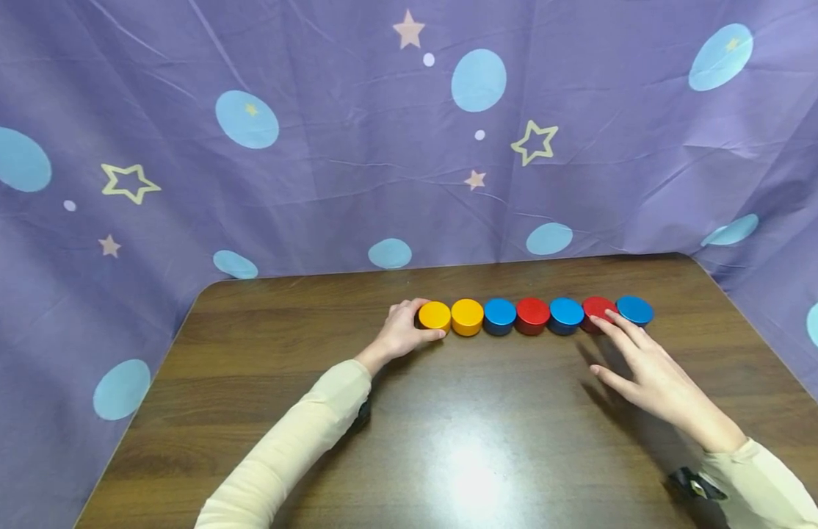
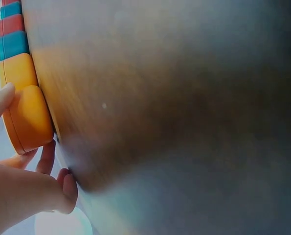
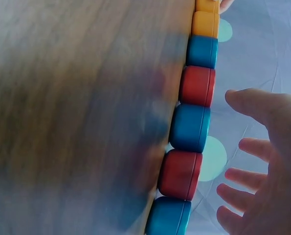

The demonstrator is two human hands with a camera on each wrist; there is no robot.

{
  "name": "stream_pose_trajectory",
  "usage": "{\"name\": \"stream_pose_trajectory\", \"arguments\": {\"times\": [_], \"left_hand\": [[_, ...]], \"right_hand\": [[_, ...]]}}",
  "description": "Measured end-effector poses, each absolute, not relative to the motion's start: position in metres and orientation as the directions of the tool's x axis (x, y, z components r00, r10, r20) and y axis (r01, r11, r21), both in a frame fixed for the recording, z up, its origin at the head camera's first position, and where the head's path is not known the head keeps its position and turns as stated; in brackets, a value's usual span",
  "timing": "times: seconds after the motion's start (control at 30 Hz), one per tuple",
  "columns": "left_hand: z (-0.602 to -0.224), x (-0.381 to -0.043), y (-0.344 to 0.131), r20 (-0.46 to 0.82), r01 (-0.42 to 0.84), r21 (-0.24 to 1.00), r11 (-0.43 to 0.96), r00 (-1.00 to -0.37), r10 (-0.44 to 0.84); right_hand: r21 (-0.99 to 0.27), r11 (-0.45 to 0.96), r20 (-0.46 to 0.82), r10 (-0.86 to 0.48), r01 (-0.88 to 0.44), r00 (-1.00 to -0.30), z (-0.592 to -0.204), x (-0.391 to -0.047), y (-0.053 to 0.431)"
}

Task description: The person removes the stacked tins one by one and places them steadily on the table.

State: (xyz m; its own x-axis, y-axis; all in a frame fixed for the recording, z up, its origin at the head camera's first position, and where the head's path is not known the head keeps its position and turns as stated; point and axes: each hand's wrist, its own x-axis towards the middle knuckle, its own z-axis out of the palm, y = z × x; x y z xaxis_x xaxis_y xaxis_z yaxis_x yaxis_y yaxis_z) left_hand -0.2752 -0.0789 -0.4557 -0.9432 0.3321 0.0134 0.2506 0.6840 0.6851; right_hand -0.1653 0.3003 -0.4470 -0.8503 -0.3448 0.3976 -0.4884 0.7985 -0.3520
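A straight row of round, lidded tins stands on the table. From the left come a first yellow tin (image 1: pixel 435 317), a second yellow tin (image 1: pixel 467 317), a blue tin (image 1: pixel 499 316), a red tin (image 1: pixel 532 316), another blue (image 1: pixel 566 315), another red (image 1: pixel 595 307) and a last blue (image 1: pixel 635 310). My left hand (image 1: pixel 401 330) holds the leftmost yellow tin, thumb on its near side and fingers around its left and far side. At the right end, my right hand (image 1: pixel 660 378) hovers with fingers spread, its fingertips overlapping the right-hand red tin in the head view.
The brown wooden table (image 1: pixel 283 330) has its far edge just behind the row. A purple curtain (image 1: pixel 330 147) with stars and ovals hangs behind and at both sides. Light glares off the tabletop near the front middle.
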Motion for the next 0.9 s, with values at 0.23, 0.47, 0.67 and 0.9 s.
{"name": "stream_pose_trajectory", "arguments": {"times": [0.23, 0.47, 0.67, 0.9], "left_hand": [[-0.455, -0.275, -0.077, 0.003, 0.247, 0.682, 0.689, -0.942, 0.335], [-0.457, -0.275, -0.077, 0.003, 0.256, 0.676, 0.691, -0.939, 0.345], [-0.455, -0.273, -0.080, -0.023, 0.234, 0.693, 0.682, -0.938, 0.346], [-0.444, -0.260, -0.090, 0.004, 0.214, 0.701, 0.680, -0.955, 0.297]], "right_hand": [[-0.372, 0.792, 0.391, -0.339, -0.484, -0.856, -0.446, -0.163, 0.302], [-0.325, 0.795, 0.425, -0.362, -0.513, -0.829, -0.452, -0.161, 0.302], [-0.277, 0.844, 0.362, -0.351, -0.459, -0.864, -0.457, -0.155, 0.297], [-0.239, 0.905, 0.275, -0.286, -0.353, -0.918, -0.459, -0.146, 0.289]]}}
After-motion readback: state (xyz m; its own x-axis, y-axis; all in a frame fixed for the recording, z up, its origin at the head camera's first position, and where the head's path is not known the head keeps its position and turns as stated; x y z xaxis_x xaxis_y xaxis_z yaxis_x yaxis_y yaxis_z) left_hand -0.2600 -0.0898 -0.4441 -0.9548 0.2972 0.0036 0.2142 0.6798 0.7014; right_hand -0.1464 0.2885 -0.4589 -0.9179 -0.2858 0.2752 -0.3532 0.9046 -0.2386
